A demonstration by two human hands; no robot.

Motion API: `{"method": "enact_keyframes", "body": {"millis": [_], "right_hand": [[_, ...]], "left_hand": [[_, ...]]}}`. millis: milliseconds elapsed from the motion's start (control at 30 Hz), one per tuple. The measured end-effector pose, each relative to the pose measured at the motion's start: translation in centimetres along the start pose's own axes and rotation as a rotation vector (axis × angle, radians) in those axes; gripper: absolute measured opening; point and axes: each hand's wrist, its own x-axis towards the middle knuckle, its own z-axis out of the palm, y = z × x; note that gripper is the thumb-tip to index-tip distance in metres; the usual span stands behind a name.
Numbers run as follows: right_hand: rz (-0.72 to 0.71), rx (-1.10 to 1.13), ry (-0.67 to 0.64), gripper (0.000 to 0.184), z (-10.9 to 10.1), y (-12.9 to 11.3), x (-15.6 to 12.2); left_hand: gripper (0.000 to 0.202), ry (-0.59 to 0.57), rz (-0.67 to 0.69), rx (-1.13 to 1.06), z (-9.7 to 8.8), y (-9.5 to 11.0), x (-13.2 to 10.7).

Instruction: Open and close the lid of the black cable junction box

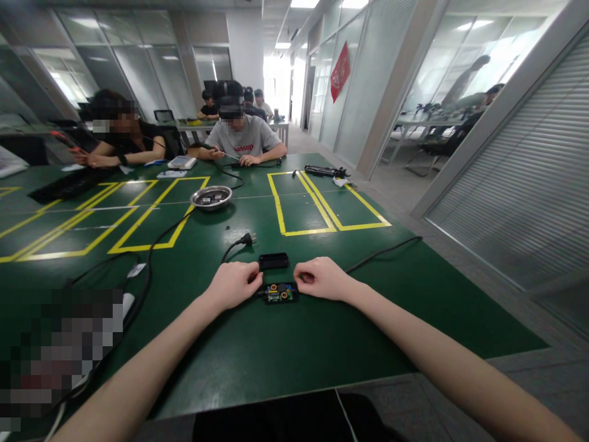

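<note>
A small black case half (280, 301) lies on the table between my hands, its circuit board (275, 296) with copper-wound coils and blue parts facing up. My left hand (234, 283) is closed at the left end of the case, fingers pinched around the black cable there. At the opposite end, my right hand (322, 278) is closed on the other black cable (381, 252), which runs off to the right. Both pinch points are mostly hidden by the fingers. Just beyond the board lies the black case cover (273, 261). A black power plug (248, 239) rests behind my left hand.
A metal bowl (211, 197) with small metal parts stands ahead on the green table (257, 362). Yellow tape outlines (308, 232) mark its surface. A black tripod (326, 171) lies farther back. Two people sit across the table. Cables and a pixelated area occupy the left.
</note>
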Motion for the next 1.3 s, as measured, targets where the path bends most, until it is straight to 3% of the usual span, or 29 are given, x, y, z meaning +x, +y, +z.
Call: {"method": "enact_keyframes", "body": {"millis": [67, 200, 333, 467, 600, 833, 1033, 1300], "right_hand": [[0.003, 0.017, 0.046, 0.002, 0.2, 0.4, 0.0], [-0.014, 0.061, 0.175, 0.025, 1.1, 1.3, 0.0], [0.011, 0.044, 0.284, 0.053, 2.0, 1.8, 0.4], [-0.004, 0.080, 0.231, 0.040, 2.2, 2.2, 0.7], [0.006, 0.309, 0.217, 0.031, 1.8, 2.4, 0.6], [0.011, 0.665, 0.108, 0.031, 1.2, 1.1, 0.0], [-0.008, 0.738, 0.075, 0.022, 1.1, 0.4, -0.1], [-0.022, 0.738, -0.053, 0.030, 0.5, 0.8, -0.2]], "left_hand": [[0.026, 0.024, -0.010, -0.023, 0.1, -0.1, 0.1], [0.017, 0.120, -0.001, -0.131, 0.6, -0.5, 0.2], [0.036, 0.276, 0.153, -0.271, 1.6, -1.4, 0.6], [0.020, 0.229, 0.238, -0.398, 2.2, -1.9, 0.9], [0.007, 0.205, 0.239, -0.630, 2.2, -1.4, 0.6], [0.044, 0.098, 0.133, -0.933, 1.9, -1.3, 0.4], [0.025, -0.022, 0.147, -0.970, 1.2, -1.7, 0.3], [0.033, -0.150, 0.133, -1.088, 0.9, -1.8, 0.1]]}}
